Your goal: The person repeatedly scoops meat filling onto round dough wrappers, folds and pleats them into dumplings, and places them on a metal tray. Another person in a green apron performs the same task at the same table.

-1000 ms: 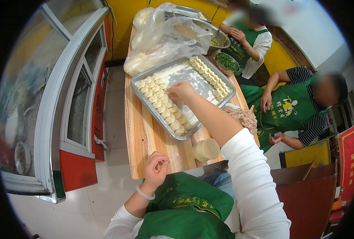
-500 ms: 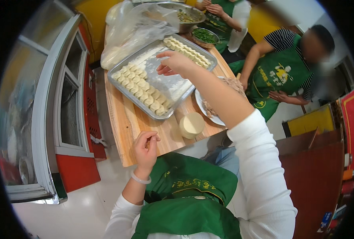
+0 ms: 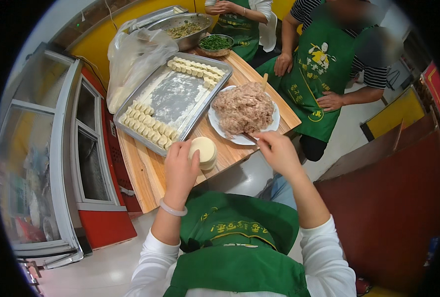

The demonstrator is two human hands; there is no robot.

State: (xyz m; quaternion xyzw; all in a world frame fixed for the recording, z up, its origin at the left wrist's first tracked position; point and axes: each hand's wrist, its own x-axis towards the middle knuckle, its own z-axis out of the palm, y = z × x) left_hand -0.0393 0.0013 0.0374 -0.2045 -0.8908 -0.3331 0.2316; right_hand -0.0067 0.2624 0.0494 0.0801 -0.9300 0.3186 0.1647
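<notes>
One nudge from our left hand, loosely spread beside the wrappers, could have toppled them, we judged; our right hand pinched a stick.

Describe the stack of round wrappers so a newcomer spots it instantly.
Find the wooden table. At its near edge, between metal tray and white plate of meat, beside the left hand, stands the pale stack. Flat-topped and round, it differs from the folded dumplings.
</notes>
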